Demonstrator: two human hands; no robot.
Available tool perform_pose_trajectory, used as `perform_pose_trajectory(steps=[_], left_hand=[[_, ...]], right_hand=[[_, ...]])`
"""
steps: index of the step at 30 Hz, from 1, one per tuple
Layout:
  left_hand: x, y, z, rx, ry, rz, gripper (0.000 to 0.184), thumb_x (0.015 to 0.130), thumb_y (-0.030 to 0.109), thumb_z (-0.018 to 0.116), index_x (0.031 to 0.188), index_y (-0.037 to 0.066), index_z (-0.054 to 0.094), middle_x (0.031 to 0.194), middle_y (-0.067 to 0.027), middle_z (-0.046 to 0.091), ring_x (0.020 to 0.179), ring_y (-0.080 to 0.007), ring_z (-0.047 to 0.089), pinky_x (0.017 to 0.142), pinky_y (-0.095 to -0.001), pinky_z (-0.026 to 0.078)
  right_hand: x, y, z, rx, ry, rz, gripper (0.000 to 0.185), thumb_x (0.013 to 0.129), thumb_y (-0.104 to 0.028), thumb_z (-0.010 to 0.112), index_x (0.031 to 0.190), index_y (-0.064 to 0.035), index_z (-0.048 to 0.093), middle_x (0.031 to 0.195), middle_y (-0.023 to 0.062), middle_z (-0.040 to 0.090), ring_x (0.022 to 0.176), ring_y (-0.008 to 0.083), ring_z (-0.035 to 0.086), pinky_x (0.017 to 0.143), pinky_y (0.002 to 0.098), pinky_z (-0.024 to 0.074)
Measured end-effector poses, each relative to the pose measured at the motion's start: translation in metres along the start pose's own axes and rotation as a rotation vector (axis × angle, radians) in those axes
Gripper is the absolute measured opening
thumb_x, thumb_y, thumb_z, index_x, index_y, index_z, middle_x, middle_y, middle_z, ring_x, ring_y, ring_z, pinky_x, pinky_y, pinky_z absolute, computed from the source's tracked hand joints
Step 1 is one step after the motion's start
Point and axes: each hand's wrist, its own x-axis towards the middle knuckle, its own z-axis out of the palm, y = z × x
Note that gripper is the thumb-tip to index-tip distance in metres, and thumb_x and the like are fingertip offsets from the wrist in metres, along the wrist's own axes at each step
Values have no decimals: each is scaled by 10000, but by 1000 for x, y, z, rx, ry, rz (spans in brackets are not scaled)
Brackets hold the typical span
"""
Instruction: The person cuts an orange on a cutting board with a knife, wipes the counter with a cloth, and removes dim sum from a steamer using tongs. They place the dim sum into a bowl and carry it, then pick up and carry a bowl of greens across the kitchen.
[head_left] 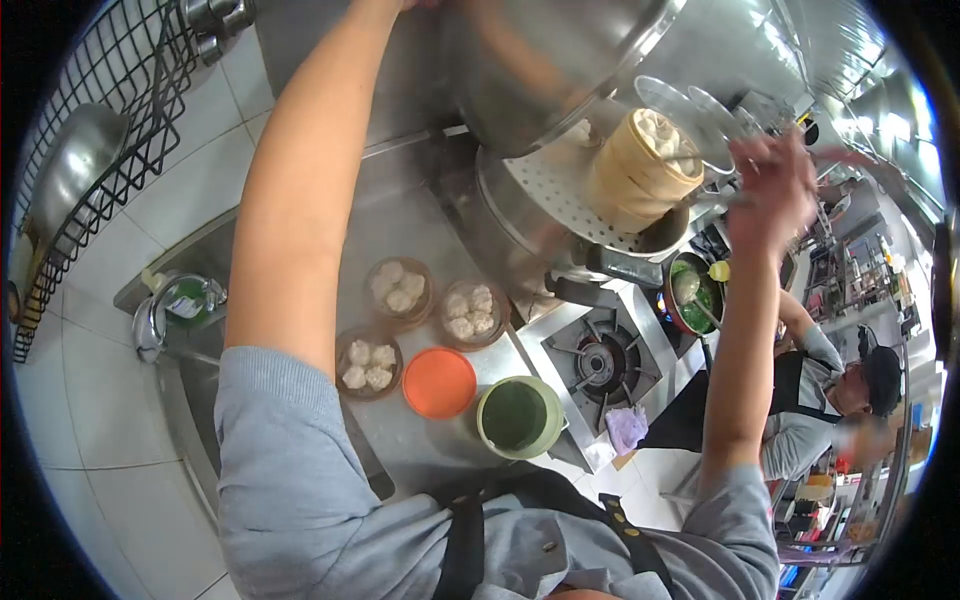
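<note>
At the top edge, only a sliver of my left hand (418, 3) shows beside a large metal pot lid (545, 70). The lid hangs tilted over the steamer pot (510, 205), evidently held up by that hand, whose fingers are cut off. My right hand (778, 190), smeared by motion, is closed around what look like metal tongs (715, 198). These reach toward a stack of bamboo steamers (640, 180) with pale buns in the top one. The stack stands on the pot's perforated metal plate (560, 180).
Small round steamers of dumplings (470, 312) sit on the steel counter (400, 440) near an orange lid (439, 383) and a green container (520, 418). Right of them are a gas burner (603, 364) and a wok of greens (695, 295). A co-worker (815, 400) stands at the right.
</note>
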Motion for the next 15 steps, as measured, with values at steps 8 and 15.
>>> perform_pose_trajectory(steps=[8, 15], left_hand=[[-3, 7, 0, 11, -21, -48, 302, 869, 291, 575, 682, 58, 619, 544, -52, 527, 405, -164, 455, 380, -304, 354], [10, -6, -8, -3, -24, 11, 308, 861, 303, 573, 702, 45, 625, 563, -59, 544, 418, -168, 485, 380, -302, 374]], right_hand=[[41, 167, 70, -565, 113, 129, 217, 824, -224, 643, 839, -13, 596, 824, 97, 675, 748, 192, 626, 736, 328, 475], [70, 297, 49, -351, 42, 47, 290, 794, -257, 644, 962, -23, 611, 833, 141, 662, 824, 276, 629, 778, 378, 465]])
